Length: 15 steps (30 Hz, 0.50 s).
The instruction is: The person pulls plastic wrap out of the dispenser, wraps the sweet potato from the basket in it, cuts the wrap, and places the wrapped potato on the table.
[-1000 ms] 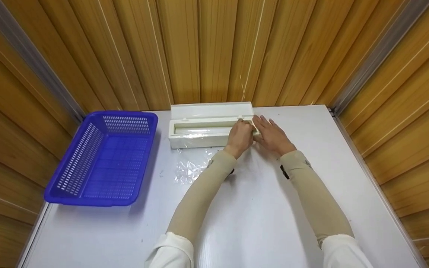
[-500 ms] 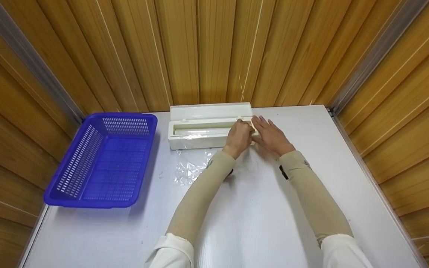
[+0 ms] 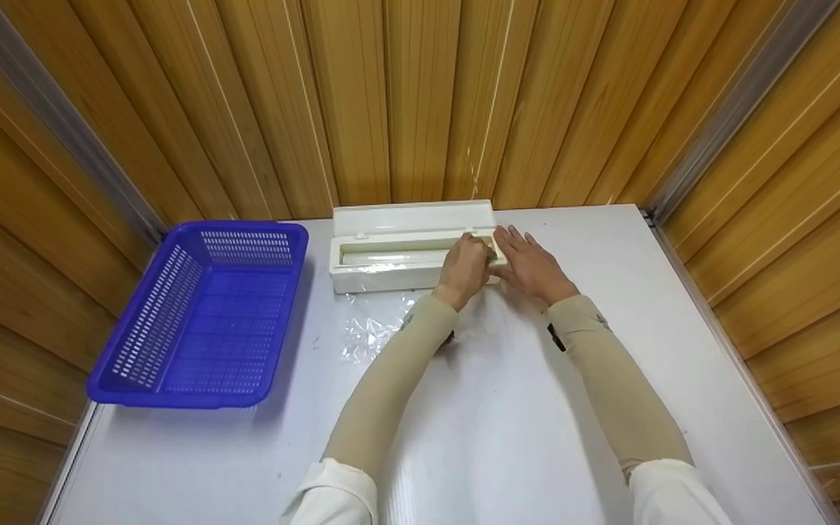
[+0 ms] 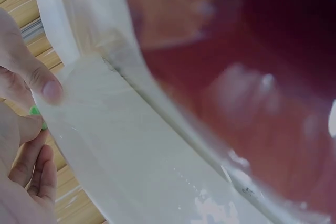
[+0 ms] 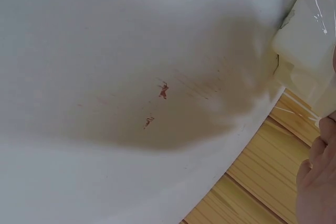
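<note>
A white lidded cling film box (image 3: 391,279) lies at the back of the table, its lid raised and a roll of clear film (image 3: 391,257) inside. Film (image 3: 369,335) hangs over its front onto the tabletop. My left hand (image 3: 464,266) is at the box's right end, fingers curled; in the left wrist view they pinch a small green piece (image 4: 37,111), mostly hidden by the fingers. My right hand (image 3: 533,266) presses on the right end with fingers straight, and its thumb (image 4: 51,90) rests on the box front in the left wrist view.
A blue perforated plastic basket (image 3: 223,321) stands on the left of the white table (image 3: 522,437). Wood-look panel walls (image 3: 420,109) close in the back and both sides, with the box near the back edge.
My left hand has slid slightly to the left along the box. The right hand, box and basket stay practically where they were.
</note>
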Tool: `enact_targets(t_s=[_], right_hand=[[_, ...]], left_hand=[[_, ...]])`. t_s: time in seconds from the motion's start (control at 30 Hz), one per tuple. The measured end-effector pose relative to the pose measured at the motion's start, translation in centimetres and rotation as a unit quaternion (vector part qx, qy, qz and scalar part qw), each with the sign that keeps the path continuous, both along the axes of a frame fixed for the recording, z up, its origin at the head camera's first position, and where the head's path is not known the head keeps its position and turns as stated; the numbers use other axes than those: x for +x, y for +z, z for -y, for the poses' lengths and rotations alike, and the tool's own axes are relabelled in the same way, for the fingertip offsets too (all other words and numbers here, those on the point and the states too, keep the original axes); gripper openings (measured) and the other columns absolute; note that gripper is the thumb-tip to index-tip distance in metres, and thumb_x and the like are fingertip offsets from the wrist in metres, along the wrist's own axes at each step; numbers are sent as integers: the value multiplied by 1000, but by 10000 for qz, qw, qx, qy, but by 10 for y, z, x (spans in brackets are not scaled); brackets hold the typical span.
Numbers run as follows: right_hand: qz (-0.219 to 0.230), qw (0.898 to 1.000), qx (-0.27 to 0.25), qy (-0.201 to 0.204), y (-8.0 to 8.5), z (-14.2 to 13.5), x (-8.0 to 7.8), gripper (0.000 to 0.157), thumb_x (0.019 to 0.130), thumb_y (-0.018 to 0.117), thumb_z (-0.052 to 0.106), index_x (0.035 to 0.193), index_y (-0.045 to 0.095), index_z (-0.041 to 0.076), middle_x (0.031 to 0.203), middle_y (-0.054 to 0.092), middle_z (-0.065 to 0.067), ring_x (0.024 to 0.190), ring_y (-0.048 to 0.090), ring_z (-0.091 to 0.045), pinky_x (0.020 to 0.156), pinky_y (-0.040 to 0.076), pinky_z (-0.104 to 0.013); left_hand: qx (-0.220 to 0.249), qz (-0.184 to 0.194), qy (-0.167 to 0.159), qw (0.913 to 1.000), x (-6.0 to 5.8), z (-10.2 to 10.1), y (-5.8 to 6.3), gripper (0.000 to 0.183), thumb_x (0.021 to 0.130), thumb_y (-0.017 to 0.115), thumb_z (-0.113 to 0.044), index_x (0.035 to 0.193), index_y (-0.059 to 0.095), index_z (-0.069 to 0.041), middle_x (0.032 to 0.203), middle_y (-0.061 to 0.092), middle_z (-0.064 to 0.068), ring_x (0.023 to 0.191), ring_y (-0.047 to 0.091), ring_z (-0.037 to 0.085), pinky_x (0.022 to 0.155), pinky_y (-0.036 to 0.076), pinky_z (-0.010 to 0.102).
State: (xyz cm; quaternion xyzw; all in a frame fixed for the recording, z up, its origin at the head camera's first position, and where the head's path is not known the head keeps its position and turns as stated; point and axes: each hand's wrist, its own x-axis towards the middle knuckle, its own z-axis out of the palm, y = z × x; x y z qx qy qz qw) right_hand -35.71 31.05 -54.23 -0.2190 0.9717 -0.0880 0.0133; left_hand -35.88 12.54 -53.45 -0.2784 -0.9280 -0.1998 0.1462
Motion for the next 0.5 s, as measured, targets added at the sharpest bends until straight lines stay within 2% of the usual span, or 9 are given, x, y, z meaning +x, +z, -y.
enact_targets(t_s=[0.27,0.5], right_hand=[[106,9997,-201,30,0,1,0,86,109,52,49,168,18,-4,176,19,-21,165,14,-39,135,10,-52],[67,9998,-173,86,-1,0,-2,85,110,52,47,167,17,-5,177,18,-21,165,15,-40,134,12,-54]], left_hand=[[-5,145,126,9998,0,12,2,18,97,71,-3,101,87,-11,102,82,3,102,73,23,94,60,33],[77,22,110,9999,-1,25,2,20,93,72,0,98,87,-12,100,83,1,100,73,24,93,60,34]])
